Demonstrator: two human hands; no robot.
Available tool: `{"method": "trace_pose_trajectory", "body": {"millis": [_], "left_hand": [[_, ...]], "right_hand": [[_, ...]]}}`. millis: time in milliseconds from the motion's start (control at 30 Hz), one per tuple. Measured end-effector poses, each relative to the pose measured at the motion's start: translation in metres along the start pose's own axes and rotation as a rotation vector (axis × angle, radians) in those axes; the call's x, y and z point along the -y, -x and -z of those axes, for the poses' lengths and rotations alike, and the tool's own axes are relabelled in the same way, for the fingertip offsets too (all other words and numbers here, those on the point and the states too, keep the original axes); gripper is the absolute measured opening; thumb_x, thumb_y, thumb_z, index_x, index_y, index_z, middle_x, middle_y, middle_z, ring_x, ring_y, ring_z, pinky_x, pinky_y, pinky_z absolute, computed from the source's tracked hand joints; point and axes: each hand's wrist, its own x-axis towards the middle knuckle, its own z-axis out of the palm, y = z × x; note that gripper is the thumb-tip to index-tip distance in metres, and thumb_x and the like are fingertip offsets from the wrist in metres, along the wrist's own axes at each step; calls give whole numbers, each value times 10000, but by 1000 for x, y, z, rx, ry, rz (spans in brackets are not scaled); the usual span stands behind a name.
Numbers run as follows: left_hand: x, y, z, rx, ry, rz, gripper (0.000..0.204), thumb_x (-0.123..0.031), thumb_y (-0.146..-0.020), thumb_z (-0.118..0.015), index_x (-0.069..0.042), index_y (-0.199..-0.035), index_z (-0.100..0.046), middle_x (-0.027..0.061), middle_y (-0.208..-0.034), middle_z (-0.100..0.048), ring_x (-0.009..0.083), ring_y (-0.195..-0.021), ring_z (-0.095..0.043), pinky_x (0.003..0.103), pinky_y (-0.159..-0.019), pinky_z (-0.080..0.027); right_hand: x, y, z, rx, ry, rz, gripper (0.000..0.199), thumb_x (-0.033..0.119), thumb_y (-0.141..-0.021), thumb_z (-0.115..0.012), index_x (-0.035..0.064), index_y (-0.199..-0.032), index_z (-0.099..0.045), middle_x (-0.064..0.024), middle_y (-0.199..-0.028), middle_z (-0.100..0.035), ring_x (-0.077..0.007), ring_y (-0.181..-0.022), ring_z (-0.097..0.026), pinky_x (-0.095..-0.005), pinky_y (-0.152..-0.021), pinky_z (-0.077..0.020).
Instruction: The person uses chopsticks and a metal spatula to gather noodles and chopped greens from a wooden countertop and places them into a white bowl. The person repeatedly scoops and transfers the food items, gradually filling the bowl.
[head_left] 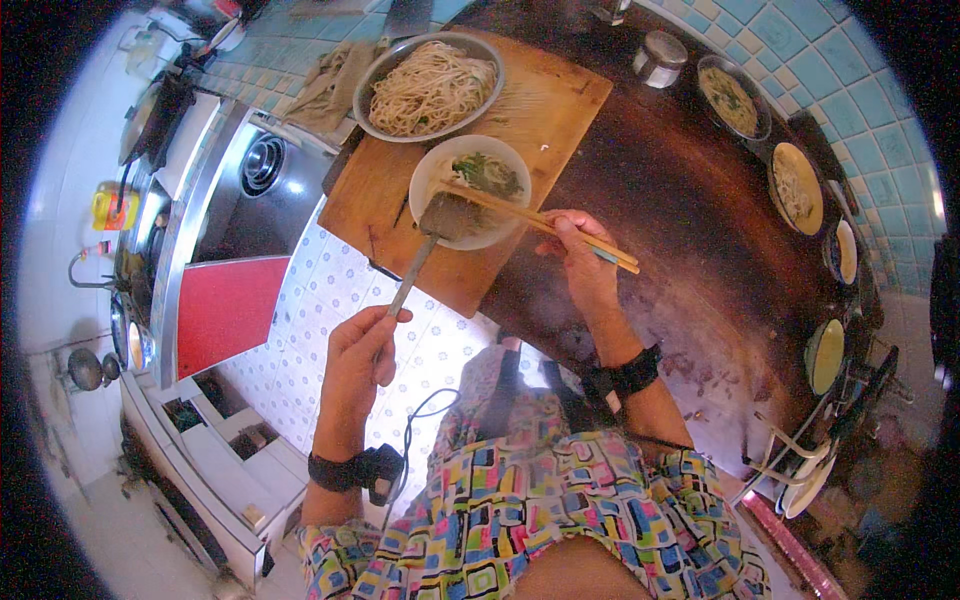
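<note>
My left hand (pixel 362 345) is closed round the long handle of a metal spatula (pixel 410 272). The spatula's flat blade lies over the near left part of a white bowl (pixel 418 190) with noodles and green leaves (pixel 487 174) inside. In my right hand (pixel 585 265) is a pair of wooden chopsticks (pixel 612 250); their tips reach over the bowl, close to the blade. The bowl stands on a wooden board (pixel 560 100). Just beyond it, also on the board, a large metal basin (pixel 360 105) holds a heap of pale noodles (pixel 432 88).
Along the tiled wall on the right stand a metal canister (pixel 660 58), a bowl of food (pixel 728 98), a yellow plate of food (pixel 795 188) and several other dishes. To the left are a red panel (pixel 228 318) and a stove side. A thin cable (pixel 408 430) hangs by my left wrist.
</note>
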Motion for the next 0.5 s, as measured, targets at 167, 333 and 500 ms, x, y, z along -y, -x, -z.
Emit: {"method": "trace_pose_trajectory", "body": {"millis": [167, 333, 500], "left_hand": [[0, 3, 5, -21, -52, 0, 195, -140, -888, -490, 3, -956, -603, -72, -506, -370, 18, -388, -289, 180, -359, -193], [4, 5, 7, -18, -53, -4, 194, -144, -890, -493, 2, -955, -602, -71, -498, -372, 19, -377, -279, 180, -352, -188], [11, 13, 2, 42, -48, -48, 197, -141, -893, -488, 3, -965, -601, -70, -499, -387, 13, -371, -282, 173, -345, -188]], "right_hand": [[-7, 13, -7, 103, -26, -61, 161, 161, -907, -500, 21, -920, -580, -73, -947, -598, -155, -860, -573, -281, -663, -511], [-7, 12, -3, -33, -44, -43, 160, 172, -908, -504, 32, -910, -580, -66, -945, -591, -157, -863, -571, -283, -666, -512], [15, 9, 9, -186, -8, 24, 172, 196, -859, -578, 26, -885, -586, -69, -908, -606, -158, -816, -578, -308, -653, -517]]}}
